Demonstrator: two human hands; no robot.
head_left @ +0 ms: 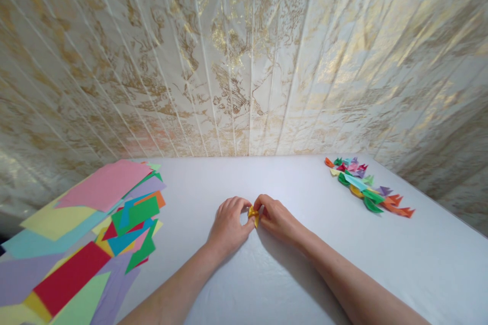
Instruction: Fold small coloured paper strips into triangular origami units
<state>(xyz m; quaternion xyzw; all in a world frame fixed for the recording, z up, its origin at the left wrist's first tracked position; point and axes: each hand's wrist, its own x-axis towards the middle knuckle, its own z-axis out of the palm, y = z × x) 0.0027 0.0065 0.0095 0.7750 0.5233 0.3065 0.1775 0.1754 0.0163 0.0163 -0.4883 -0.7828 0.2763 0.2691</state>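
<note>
A small folded piece of yellow paper [253,212] is held between my two hands over the middle of the white table. My left hand [231,221] pinches its left side between thumb and fingers. From the other side, my right hand [275,217] has its fingertips closed on the paper's right edge. Fingers cover part of the paper, so its full folded shape is hidden.
Coloured paper sheets [109,183] and smaller cut pieces [142,215] lie in an overlapping heap on the left. Several folded paper figures [356,183] stand in rows at the back right. A patterned gold and white curtain [236,61] hangs behind the table [213,177].
</note>
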